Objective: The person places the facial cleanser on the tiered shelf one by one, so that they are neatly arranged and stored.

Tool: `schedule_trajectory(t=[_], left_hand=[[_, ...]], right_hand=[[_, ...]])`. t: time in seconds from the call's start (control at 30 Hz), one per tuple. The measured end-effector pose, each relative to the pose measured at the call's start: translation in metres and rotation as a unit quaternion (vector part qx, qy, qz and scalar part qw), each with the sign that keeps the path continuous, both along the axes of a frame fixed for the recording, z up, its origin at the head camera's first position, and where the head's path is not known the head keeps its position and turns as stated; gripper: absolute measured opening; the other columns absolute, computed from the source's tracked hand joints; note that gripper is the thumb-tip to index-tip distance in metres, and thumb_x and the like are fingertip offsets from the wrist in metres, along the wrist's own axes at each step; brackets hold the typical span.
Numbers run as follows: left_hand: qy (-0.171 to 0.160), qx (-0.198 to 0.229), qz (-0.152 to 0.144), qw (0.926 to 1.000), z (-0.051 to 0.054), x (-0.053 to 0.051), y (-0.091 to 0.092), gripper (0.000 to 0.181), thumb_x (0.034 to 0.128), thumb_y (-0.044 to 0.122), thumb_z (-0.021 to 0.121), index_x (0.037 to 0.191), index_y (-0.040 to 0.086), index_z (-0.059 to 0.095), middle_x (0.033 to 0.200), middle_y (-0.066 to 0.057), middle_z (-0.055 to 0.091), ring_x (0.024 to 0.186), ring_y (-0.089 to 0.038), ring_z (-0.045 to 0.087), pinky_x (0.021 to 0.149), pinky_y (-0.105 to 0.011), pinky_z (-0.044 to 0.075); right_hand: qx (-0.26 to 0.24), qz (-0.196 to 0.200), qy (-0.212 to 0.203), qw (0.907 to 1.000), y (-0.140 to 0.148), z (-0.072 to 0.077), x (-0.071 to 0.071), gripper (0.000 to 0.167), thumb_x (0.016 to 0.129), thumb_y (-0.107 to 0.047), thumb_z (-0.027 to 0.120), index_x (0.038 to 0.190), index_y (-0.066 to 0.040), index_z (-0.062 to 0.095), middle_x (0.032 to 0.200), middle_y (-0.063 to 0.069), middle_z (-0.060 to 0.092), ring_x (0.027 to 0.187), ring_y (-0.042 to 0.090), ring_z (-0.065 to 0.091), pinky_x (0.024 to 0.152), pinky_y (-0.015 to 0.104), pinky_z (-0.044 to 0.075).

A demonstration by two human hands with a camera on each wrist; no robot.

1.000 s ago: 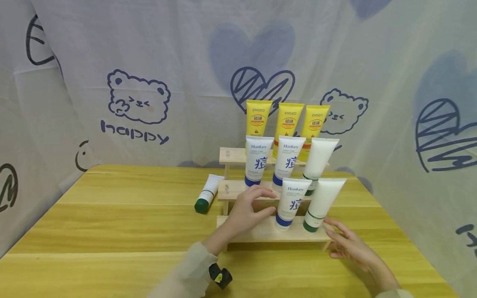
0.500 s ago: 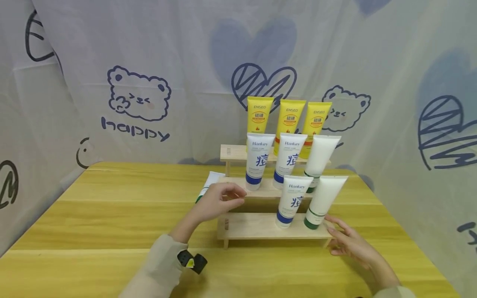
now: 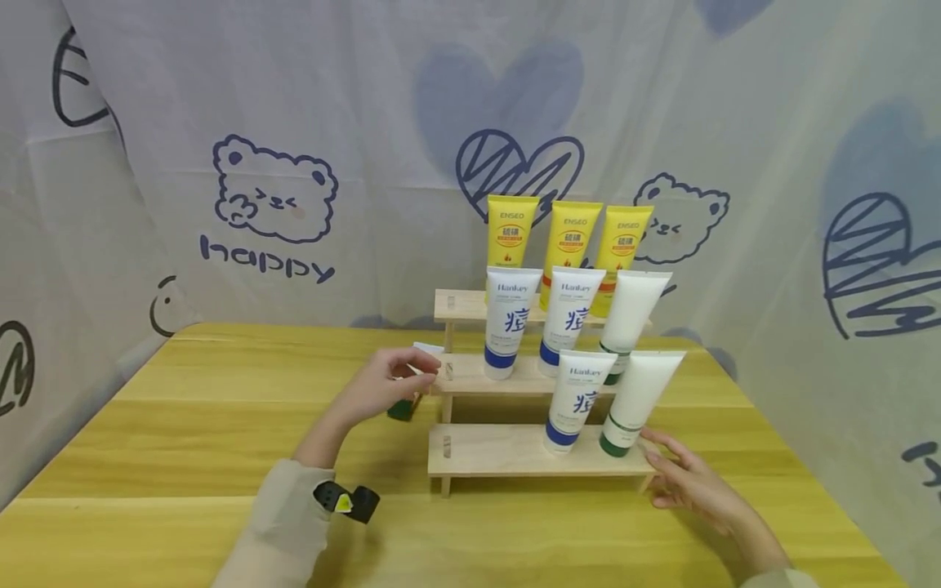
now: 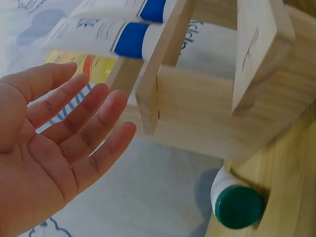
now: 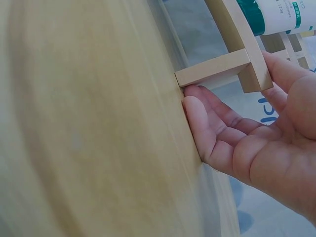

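My left hand (image 3: 385,382) hovers at the left side of a three-step wooden display stand (image 3: 485,453). Its fingers are slightly bent and hold nothing, as the left wrist view also shows. Just beyond it a white tube with a green cap (image 4: 239,206) lies on the table, partly hidden by the hand in the head view. My right hand (image 3: 694,490) holds the right end of the stand's lowest step, thumb and fingers about its edge and leg. On that step stand a blue-capped white tube (image 3: 577,400) and a green-capped white tube (image 3: 638,402).
On the middle step stand two blue-capped tubes (image 3: 510,322) and a green-capped one (image 3: 634,314). Three yellow tubes (image 3: 572,237) fill the top step. The wooden table (image 3: 220,408) meets a printed curtain (image 3: 382,163) behind.
My left hand has moved left, away from the blue-capped tube on the lowest step, to above the lying tube. My right hand stays at the stand's right end.
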State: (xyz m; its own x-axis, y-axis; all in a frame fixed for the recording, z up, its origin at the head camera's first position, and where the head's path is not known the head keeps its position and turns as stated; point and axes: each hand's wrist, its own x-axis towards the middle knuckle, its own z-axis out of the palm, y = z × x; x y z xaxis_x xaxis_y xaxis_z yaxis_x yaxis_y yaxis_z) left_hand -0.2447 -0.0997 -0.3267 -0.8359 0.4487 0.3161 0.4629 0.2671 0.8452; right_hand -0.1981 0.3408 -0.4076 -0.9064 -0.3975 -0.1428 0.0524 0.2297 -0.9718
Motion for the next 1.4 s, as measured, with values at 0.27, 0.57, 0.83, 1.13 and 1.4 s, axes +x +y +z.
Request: schedule_trajectory(t=[0.27,0.57,0.83,1.13,1.4], left_hand=[[-0.019,0.017,0.047,0.9985,-0.014,-0.011,-0.016,0.022,0.0881,0.01,0.056,0.102,-0.006,0.059,0.087,-0.012,0.061,0.076,-0.025,0.057,0.064,-0.043,0.05],[-0.025,-0.005,0.095,0.9951,-0.035,-0.028,-0.024,0.019,0.086,0.006,0.057,0.102,-0.004,0.061,0.101,-0.021,0.059,0.089,-0.027,0.055,0.074,-0.041,0.047],[-0.094,-0.036,0.106,0.9892,-0.054,-0.047,-0.029,0.029,0.0848,0.004,0.058,0.113,-0.003,0.058,0.125,-0.022,0.047,0.111,-0.045,0.042,0.089,-0.05,0.038],[-0.125,-0.053,0.109,0.9847,-0.063,-0.06,-0.026,0.036,0.0841,0.006,0.06,0.119,-0.002,0.055,0.129,-0.025,0.041,0.116,-0.04,0.039,0.093,-0.049,0.035],[-0.158,-0.047,0.146,0.9754,-0.065,-0.067,-0.02,0.042,0.08,-0.001,0.062,0.121,0.0,0.053,0.131,-0.027,0.038,0.112,-0.038,0.042,0.083,-0.039,0.044]], right_hand=[[0.005,-0.007,0.0,1.0,0.0,-0.001,0.001,0.029,0.097,-0.026,0.036,0.112,-0.051,0.04,0.097,0.008,0.052,0.078,0.019,0.055,0.07,0.036,0.05],[0.014,-0.019,-0.002,0.9997,0.001,-0.003,0.001,0.028,0.097,-0.027,0.037,0.112,-0.051,0.04,0.1,0.01,0.049,0.079,0.02,0.055,0.07,0.036,0.05],[0.01,-0.017,0.001,0.9998,0.0,-0.004,0.002,0.03,0.097,-0.025,0.036,0.113,-0.05,0.04,0.101,0.011,0.049,0.078,0.02,0.055,0.07,0.037,0.05],[0.013,-0.025,-0.002,0.9996,-0.002,-0.001,0.004,0.029,0.097,-0.026,0.037,0.112,-0.05,0.04,0.101,0.012,0.045,0.078,0.02,0.055,0.069,0.036,0.05],[0.015,-0.022,-0.004,0.9996,-0.002,0.002,0.003,0.028,0.097,-0.026,0.037,0.111,-0.05,0.04,0.099,0.012,0.046,0.077,0.019,0.054,0.07,0.037,0.049]])
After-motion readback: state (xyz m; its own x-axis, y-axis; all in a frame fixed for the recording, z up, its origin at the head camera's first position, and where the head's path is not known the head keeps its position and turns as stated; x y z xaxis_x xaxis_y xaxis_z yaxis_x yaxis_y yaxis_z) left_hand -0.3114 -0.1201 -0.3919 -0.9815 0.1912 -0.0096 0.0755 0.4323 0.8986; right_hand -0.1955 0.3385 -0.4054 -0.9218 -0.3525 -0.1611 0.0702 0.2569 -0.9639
